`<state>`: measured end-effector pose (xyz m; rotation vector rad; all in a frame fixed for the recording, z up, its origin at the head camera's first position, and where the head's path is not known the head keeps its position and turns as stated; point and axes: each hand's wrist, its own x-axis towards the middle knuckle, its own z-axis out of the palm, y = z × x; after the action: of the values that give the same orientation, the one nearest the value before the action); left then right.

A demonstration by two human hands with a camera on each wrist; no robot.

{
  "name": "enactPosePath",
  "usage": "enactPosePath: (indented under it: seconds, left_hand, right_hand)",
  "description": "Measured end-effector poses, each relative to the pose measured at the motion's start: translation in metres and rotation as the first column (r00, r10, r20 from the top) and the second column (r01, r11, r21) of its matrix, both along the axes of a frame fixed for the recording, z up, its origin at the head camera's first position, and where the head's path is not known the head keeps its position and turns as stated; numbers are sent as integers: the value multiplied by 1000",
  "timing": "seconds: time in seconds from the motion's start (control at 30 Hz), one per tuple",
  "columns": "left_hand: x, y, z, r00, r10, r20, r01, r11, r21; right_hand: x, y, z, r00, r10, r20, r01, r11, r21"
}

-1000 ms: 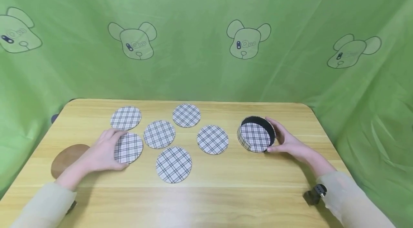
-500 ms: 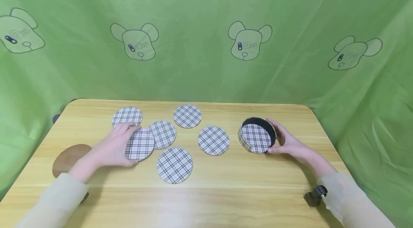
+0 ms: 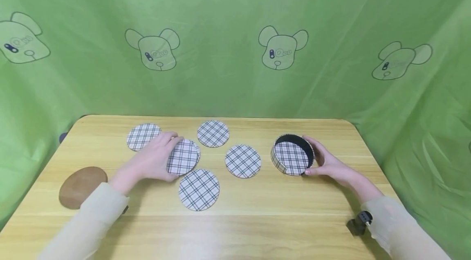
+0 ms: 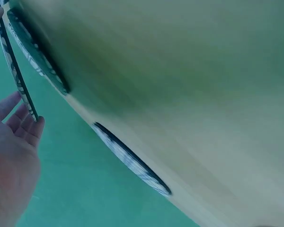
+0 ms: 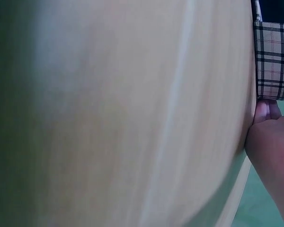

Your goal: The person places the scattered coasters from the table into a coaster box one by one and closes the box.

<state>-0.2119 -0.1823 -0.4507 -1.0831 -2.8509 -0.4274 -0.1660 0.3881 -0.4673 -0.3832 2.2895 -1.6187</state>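
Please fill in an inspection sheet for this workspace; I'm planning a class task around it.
Surface: wood-grain table.
Job's things: loose plaid discs lying flat; a held disc above another; round box, plaid inside its bottom, disc or lining unclear.
Clutter: brown disc at the left, perhaps part of the set.
Grippers: bare hands; left hand pinches the held disc, right hand grips the box's side.
Cables: nothing seen.
Surroundings: green curtain with cartoon heads.

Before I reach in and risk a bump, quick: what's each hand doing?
Left hand: holding a checked coaster by its edge.
Right hand: holding the round box by its side.
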Motion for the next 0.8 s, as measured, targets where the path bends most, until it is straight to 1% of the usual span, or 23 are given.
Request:
enactPosePath:
  seconds: [0.23, 0.43, 0.53, 0.73, 0.8]
  left_hand:
    - [-12, 31, 7, 999, -32, 7, 33, 999, -11]
    - [-22, 59, 8, 997, -76, 22, 77, 997, -26]
    - [-25, 73, 8, 995, -97, 11, 98, 995, -37]
    - [-29, 99, 11, 989, -148, -5, 148, 989, -30]
    - [-30, 107, 11, 987, -159, -13, 159, 986, -41]
  right_hand:
    - [0, 0, -1, 1000, 5, -8, -5, 1000, -5]
    - [-1, 0, -2, 1000, 3, -5, -3, 1000, -2]
    - [-1, -1, -2, 1000, 1, -2, -1, 1000, 1]
    - [-1, -1, 0, 1000, 1, -2, -1, 1000, 2]
    - [0, -1, 0, 1000, 0, -2, 0, 1000, 4]
